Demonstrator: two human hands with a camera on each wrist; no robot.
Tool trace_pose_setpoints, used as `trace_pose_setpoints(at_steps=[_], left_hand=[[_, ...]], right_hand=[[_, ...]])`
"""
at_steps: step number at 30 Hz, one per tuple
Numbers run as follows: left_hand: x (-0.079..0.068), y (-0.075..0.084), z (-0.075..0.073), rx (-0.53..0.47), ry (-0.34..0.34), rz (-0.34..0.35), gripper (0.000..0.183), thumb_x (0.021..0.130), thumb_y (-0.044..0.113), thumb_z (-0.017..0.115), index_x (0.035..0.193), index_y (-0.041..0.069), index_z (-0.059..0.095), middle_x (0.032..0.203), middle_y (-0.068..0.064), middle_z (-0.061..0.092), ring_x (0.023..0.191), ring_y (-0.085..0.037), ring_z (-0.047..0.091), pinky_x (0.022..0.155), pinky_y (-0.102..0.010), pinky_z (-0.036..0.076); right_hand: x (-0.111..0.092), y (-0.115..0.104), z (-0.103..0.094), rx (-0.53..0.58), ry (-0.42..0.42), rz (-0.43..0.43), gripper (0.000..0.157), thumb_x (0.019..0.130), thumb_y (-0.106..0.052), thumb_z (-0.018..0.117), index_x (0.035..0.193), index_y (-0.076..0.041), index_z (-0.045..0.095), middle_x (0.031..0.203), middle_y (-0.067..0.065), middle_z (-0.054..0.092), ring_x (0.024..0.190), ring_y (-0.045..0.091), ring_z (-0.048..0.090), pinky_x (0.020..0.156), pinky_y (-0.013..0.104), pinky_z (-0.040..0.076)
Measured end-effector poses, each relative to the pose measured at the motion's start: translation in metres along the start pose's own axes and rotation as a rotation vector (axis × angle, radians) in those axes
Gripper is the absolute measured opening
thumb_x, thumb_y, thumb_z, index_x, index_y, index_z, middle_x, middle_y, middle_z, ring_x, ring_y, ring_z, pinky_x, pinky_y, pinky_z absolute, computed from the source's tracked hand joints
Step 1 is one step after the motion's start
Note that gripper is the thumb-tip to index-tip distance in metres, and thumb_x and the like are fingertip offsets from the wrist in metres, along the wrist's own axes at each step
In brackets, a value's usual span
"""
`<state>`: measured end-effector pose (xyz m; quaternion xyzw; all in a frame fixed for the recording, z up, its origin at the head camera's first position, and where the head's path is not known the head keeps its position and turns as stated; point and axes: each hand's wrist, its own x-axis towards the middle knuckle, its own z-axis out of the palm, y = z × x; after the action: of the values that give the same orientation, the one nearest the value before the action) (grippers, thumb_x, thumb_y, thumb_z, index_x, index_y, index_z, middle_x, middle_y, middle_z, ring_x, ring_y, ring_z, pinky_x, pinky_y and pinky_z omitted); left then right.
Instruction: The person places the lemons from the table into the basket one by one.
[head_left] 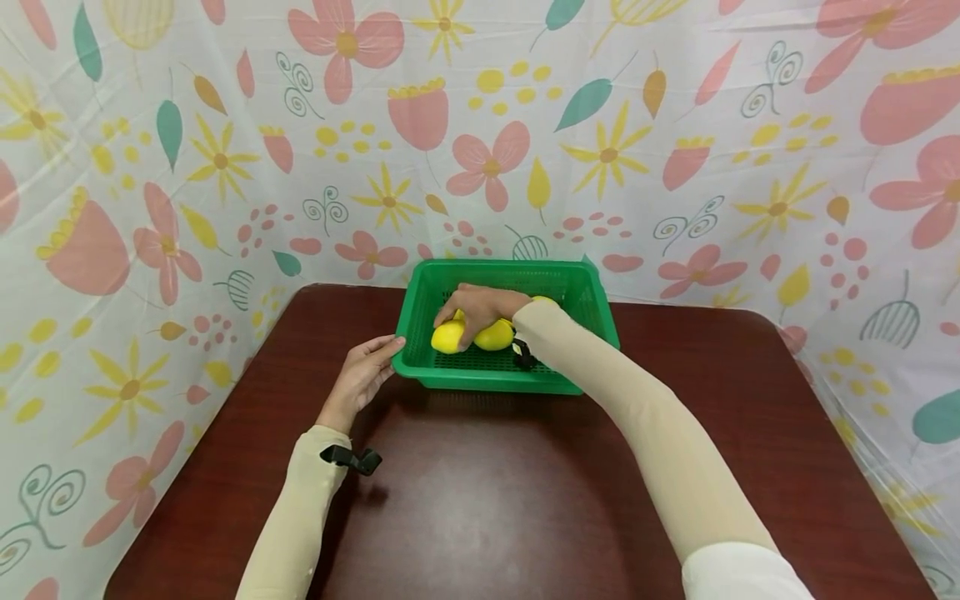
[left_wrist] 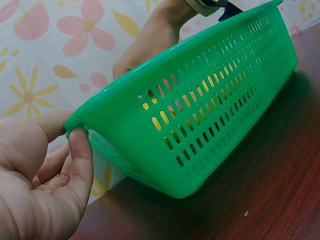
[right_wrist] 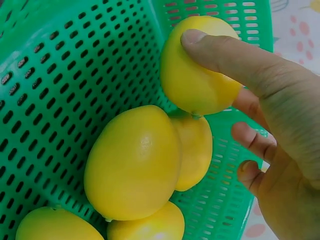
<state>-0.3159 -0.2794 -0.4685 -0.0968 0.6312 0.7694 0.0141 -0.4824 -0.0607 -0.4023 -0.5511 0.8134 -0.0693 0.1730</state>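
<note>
A green perforated plastic basket (head_left: pixel 495 382) stands at the far side of the table with several yellow lemons in it. Its near-left rim is pinched between the thumb and fingers of my left hand (head_left: pixel 362 377). Reaching in from the right, my right hand (head_left: pixel 480 310) grips one lemon (right_wrist: pixel 185 80) at the basket's left end, thumb pressed on its side. Just beside that fruit in the right wrist view lie a large lemon (right_wrist: pixel 132 165), one partly behind it (right_wrist: pixel 197 150) and two lower ones. Through the slots in the left wrist view, yellow shows inside.
The dark red-brown table (head_left: pixel 465 500) has a glossy top. A flower-printed cloth (head_left: pixel 487 108) hangs behind the basket and along both sides. Black camera mounts sit on both wrists, the left one (head_left: pixel 351 458) over the sleeve.
</note>
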Motion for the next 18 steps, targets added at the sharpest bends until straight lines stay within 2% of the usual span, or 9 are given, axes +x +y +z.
trace_pose_setpoints(at_steps=[9, 18], left_hand=[[-0.001, -0.002, 0.004, 0.015, -0.008, -0.008, 0.054, 0.1, 0.025, 0.07, 0.143, -0.003, 0.052, 0.11, -0.002, 0.066, 0.088, -0.006, 0.067, 0.079, -0.02, 0.055], [-0.001, -0.005, 0.005, 0.003, -0.012, -0.011, 0.054, 0.1, 0.025, 0.071, 0.142, -0.004, 0.052, 0.109, -0.001, 0.067, 0.089, -0.007, 0.068, 0.078, -0.02, 0.056]], right_hand=[[-0.002, 0.005, 0.013, 0.026, -0.028, 0.027, 0.058, 0.085, -0.031, 0.086, 0.139, -0.021, 0.066, 0.139, -0.002, 0.065, 0.122, 0.03, 0.048, 0.099, 0.041, 0.046], [-0.006, 0.006, 0.018, 0.051, -0.037, 0.047, 0.062, 0.085, -0.033, 0.087, 0.141, -0.021, 0.064, 0.14, -0.002, 0.064, 0.128, 0.022, 0.05, 0.107, 0.039, 0.043]])
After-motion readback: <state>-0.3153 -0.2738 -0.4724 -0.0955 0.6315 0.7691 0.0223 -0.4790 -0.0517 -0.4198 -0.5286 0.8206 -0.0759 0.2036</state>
